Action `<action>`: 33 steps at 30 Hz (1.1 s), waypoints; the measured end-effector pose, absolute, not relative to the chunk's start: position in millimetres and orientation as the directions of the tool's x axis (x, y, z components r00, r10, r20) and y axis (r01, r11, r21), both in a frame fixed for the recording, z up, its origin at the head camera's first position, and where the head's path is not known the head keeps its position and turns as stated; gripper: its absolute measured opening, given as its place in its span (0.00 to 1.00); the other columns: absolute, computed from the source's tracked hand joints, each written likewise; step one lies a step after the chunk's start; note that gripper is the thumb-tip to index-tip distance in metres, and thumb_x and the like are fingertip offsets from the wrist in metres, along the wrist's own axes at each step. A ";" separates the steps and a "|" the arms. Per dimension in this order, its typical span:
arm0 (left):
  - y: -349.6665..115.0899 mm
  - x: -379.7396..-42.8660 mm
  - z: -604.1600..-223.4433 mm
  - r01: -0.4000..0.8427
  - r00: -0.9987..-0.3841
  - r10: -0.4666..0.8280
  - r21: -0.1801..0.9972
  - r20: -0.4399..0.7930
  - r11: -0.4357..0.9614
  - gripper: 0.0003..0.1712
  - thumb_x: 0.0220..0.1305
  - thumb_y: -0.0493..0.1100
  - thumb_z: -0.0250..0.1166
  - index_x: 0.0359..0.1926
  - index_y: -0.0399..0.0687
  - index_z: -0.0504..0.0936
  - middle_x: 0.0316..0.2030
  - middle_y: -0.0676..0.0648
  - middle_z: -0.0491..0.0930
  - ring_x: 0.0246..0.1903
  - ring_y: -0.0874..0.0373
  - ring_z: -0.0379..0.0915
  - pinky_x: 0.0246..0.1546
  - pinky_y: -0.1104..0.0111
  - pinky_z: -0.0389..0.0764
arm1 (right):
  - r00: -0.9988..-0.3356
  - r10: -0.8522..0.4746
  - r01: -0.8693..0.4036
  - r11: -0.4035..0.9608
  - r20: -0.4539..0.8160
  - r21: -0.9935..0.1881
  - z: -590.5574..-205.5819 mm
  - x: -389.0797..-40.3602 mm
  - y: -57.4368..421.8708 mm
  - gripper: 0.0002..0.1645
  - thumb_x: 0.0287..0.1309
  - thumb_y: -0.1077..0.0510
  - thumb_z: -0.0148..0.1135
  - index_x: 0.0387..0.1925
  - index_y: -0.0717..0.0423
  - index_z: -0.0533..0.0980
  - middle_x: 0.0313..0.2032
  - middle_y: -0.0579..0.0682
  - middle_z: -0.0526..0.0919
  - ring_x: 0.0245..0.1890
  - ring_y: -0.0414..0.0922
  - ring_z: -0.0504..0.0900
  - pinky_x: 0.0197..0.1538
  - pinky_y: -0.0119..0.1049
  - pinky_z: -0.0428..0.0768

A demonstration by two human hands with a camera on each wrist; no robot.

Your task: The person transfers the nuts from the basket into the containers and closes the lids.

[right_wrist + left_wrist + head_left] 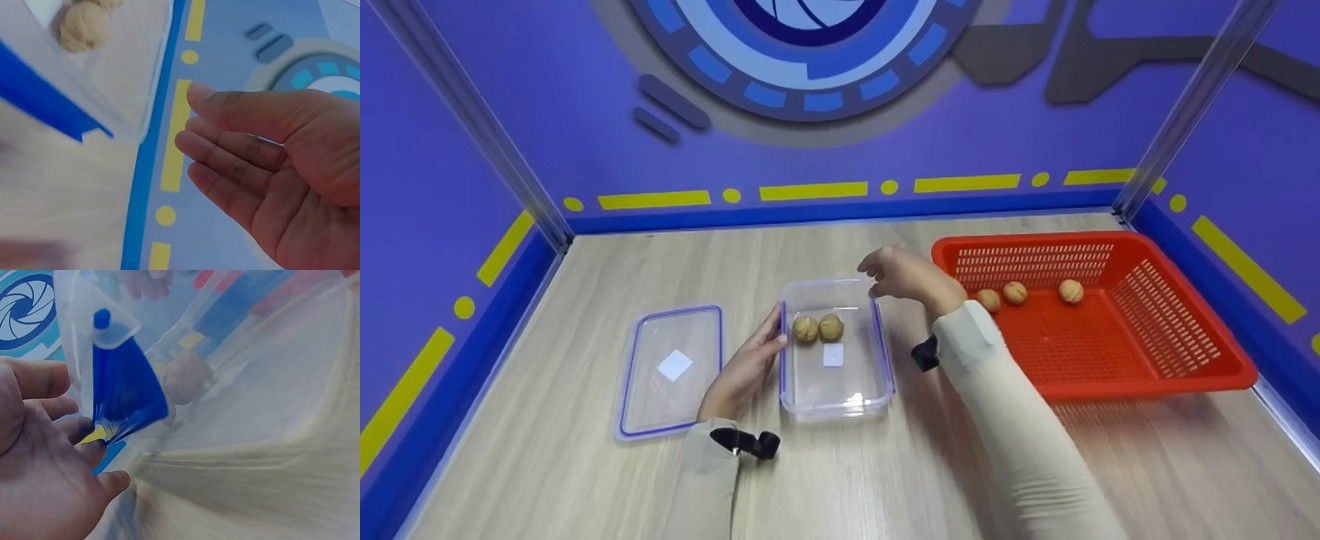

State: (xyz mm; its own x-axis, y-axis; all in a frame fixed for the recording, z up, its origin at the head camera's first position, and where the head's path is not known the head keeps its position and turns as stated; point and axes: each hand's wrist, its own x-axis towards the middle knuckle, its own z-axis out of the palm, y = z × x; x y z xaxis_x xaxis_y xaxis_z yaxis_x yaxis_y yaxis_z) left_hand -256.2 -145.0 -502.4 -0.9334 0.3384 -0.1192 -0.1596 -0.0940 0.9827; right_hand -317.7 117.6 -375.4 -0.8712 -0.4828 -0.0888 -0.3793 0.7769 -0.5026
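Two walnuts, one on the left (805, 328) and one on the right (831, 328), sit side by side in a clear plastic container (837, 409) with a blue-purple edge. My left hand (744, 375) lies along the container's left wall; in the left wrist view its fingertips (115, 484) are at the blue strip of the wall. Over the container's far right corner hovers my right hand (911, 277), its fingers loosely bent. Nothing shows between thumb and fingers of the right hand (253, 152) in the right wrist view.
A clear lid (671, 409) with a blue-purple seal lies flat left of the container. To the right stands a red slotted basket (1132, 386) with three walnuts, left (988, 301), middle (1015, 292) and right (1071, 291). Blue-purple printed panels (840, 161) wall the table's back and sides.
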 end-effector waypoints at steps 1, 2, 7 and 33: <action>-145.2 -256.1 -502.6 -0.153 -0.933 0.342 0.983 -0.112 -0.097 0.37 0.72 0.38 0.46 0.76 0.52 0.41 0.77 0.48 0.32 0.76 0.54 0.23 0.76 0.59 0.30 | -0.875 -0.477 -0.374 0.778 -0.086 -0.505 -374.3 -317.5 121.3 0.25 0.53 0.67 0.66 0.55 0.64 0.77 0.51 0.62 0.83 0.49 0.55 0.82 0.52 0.46 0.83; -145.4 -256.0 -502.9 -0.147 -0.933 0.345 0.984 -0.104 -0.099 0.37 0.73 0.37 0.45 0.76 0.50 0.40 0.77 0.48 0.32 0.76 0.53 0.23 0.76 0.59 0.31 | -0.878 -0.470 -0.366 0.780 -0.088 -0.508 -373.4 -317.5 124.8 0.25 0.53 0.66 0.67 0.55 0.63 0.77 0.51 0.61 0.83 0.50 0.55 0.82 0.52 0.46 0.83; -144.9 -255.6 -503.1 -0.134 -0.934 0.345 0.986 -0.091 -0.102 0.36 0.73 0.37 0.45 0.76 0.48 0.40 0.77 0.47 0.32 0.76 0.53 0.23 0.76 0.60 0.32 | -0.887 -0.455 -0.346 0.770 -0.082 -0.536 -371.4 -317.2 141.4 0.25 0.54 0.65 0.67 0.56 0.63 0.77 0.52 0.61 0.82 0.52 0.55 0.82 0.54 0.47 0.82; -144.0 -256.1 -504.9 -0.141 -0.933 0.349 0.982 -0.091 -0.122 0.37 0.73 0.38 0.46 0.76 0.51 0.41 0.77 0.48 0.32 0.76 0.54 0.23 0.76 0.60 0.29 | -0.923 -0.386 -0.318 0.758 0.001 -0.570 -376.2 -315.3 221.3 0.26 0.57 0.61 0.65 0.58 0.60 0.75 0.52 0.59 0.82 0.53 0.53 0.80 0.58 0.50 0.79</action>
State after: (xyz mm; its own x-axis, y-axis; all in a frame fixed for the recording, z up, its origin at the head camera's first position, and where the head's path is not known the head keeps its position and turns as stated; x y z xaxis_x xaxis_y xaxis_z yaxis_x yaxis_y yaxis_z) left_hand -256.1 -144.0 -504.9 -0.9328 0.3486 -0.0910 -0.1413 -0.1217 0.9825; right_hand -315.3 221.3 -376.2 -0.9225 -0.3859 0.0009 -0.3175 0.7578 -0.5700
